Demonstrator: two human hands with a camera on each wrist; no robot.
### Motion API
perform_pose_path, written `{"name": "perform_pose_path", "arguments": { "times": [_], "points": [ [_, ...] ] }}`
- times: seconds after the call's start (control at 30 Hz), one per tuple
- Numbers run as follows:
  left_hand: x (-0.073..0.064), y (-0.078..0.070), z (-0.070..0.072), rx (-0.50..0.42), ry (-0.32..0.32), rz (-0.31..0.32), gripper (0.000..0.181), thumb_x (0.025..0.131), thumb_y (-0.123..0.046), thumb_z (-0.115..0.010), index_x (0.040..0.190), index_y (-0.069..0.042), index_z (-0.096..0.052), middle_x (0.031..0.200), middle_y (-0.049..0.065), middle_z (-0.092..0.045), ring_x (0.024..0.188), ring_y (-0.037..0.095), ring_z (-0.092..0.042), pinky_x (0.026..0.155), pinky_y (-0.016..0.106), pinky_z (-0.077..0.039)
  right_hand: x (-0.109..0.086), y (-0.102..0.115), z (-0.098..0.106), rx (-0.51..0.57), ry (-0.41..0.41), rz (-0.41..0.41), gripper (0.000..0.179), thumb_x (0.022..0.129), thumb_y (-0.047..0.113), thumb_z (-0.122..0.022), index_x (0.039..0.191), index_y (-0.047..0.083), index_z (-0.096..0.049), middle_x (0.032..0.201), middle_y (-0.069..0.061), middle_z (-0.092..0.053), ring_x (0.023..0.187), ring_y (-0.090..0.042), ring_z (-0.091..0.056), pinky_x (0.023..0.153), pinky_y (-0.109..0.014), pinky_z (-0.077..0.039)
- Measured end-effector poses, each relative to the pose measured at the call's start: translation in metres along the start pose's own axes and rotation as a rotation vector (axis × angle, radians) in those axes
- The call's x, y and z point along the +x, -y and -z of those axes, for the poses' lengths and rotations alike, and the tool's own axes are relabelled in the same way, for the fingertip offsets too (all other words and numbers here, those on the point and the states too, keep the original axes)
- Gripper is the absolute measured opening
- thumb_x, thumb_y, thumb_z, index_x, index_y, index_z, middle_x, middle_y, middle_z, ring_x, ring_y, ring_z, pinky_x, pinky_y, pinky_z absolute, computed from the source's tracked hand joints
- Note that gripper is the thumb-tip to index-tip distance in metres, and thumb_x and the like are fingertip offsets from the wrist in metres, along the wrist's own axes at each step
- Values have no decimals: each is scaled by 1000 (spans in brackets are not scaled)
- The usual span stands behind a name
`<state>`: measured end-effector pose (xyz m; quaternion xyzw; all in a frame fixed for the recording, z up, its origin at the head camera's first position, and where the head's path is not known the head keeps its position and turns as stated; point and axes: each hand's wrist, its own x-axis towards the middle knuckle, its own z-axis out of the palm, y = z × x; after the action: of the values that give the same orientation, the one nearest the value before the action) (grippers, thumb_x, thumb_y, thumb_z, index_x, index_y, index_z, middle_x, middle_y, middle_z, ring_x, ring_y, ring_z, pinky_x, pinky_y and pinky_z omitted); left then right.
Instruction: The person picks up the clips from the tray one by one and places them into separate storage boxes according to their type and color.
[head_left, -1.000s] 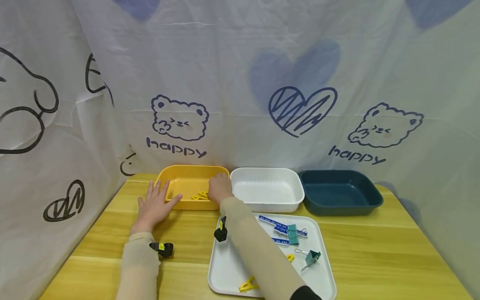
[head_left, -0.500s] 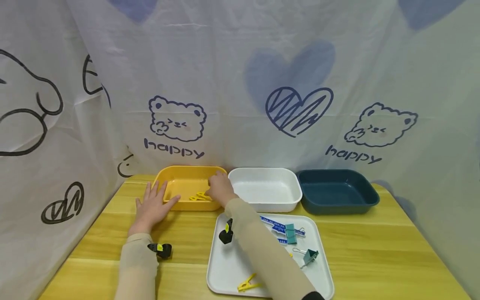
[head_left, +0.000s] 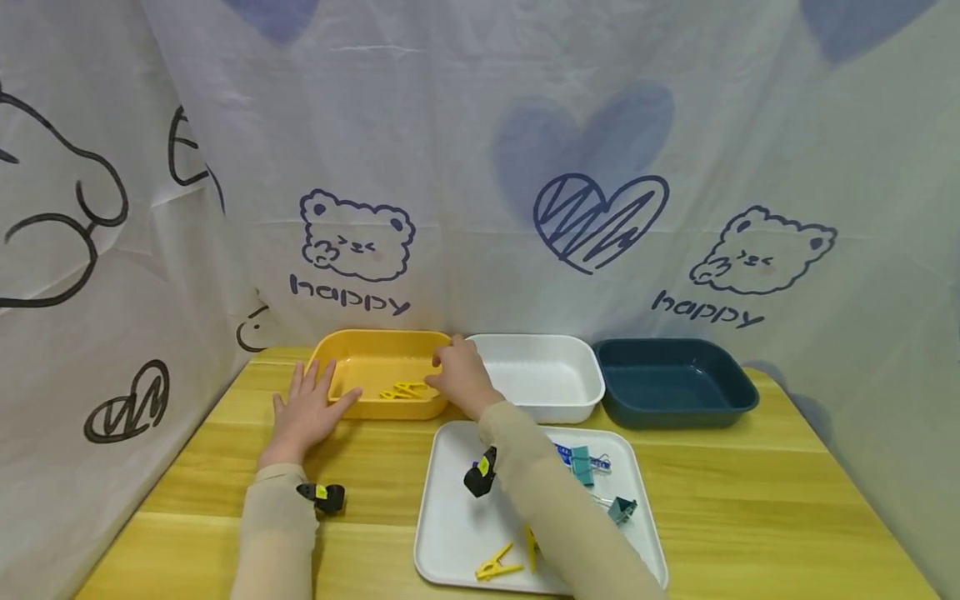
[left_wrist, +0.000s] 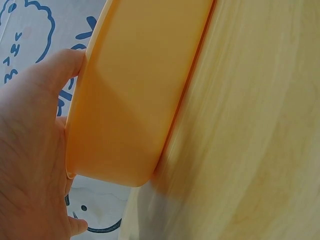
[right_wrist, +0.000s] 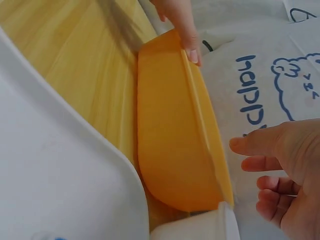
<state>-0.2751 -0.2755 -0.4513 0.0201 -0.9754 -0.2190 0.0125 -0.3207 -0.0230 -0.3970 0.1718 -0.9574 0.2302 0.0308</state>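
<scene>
My left hand (head_left: 300,421) spreads its fingers over the near left corner of the yellow bin (head_left: 375,410). In the left wrist view, its thumb touches the rim of the bin (left_wrist: 135,100), while other fingers are partly hidden behind it. Over the bin's right end hovers my right hand (head_left: 461,375), with its fingers loosely bent and nothing between them. The right wrist view shows that hand's fingers (right_wrist: 250,162) parted beside the rim. Yellow clothespins (head_left: 408,390) lie inside the bin, near its front wall.
A white bin (head_left: 555,412) and a dark teal bin (head_left: 682,417) continue the row. In front, a white tray (head_left: 450,533) carries yellow clothespins (head_left: 495,568), teal binder clips (head_left: 582,467) and blue-and-white marked strips (head_left: 562,454). My right forearm crosses the tray. A printed curtain hangs behind.
My right hand has lifted from inside the yellow bin and shifted right, toward the white bin. More of the clothespins there shows now. The left hand has stayed in place.
</scene>
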Motion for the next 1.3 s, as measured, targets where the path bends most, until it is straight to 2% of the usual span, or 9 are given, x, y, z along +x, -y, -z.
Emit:
{"name": "perform_pose_path", "arguments": {
  "times": [0.13,0.47,0.7,0.9,1.13,1.3],
  "points": [
    [1,2,-1,-5,1,0,94,92,-74,-32,158,-10,-10,163,24,-2,150,44,12,107,78,5,-7,-3,7,40,-7,-31,27,85,26,-76,102,6,-70,105,-6,-53,99,-21,-46,91,-32,-48],
    [1,2,-1,-5,-4,-2,94,92,-74,-32,158,-10,-10,163,24,-2,150,44,11,107,79,5,-30,-12,32,92,-56,16,27,84,24,-77,99,3,-70,107,-10,-55,105,-26,-48,94,-37,-47],
    [1,2,-1,-2,-8,-7,94,92,-74,-32,158,-10,-11,163,24,-2,150,44,10,107,79,4,-44,-15,39,72,-66,8,26,83,29,-78,96,7,-70,102,-8,-53,99,-24,-47,87,-34,-47],
    [2,3,-1,-9,-3,-5,94,92,-74,-33,158,-10,-11,163,24,-2,150,43,11,107,79,5,-62,-16,45,107,-38,-24,28,84,30,-77,101,9,-70,105,-9,-53,99,-21,-44,84,-31,-47],
    [3,4,-1,-6,-5,-7,95,91,-75,-31,158,-11,-10,163,23,-1,150,43,11,107,78,5,-87,-21,46,142,-49,-4,27,84,28,-77,101,8,-70,106,-11,-55,98,-21,-44,83,-32,-46],
    [2,4,-1,-10,-1,-5,95,91,-75,-32,158,-11,-9,163,23,-1,150,43,12,107,78,6,-104,-24,45,174,-83,21,23,83,26,-78,98,11,-70,101,-7,-54,94,-19,-44,79,-30,-45]
  ]
}}
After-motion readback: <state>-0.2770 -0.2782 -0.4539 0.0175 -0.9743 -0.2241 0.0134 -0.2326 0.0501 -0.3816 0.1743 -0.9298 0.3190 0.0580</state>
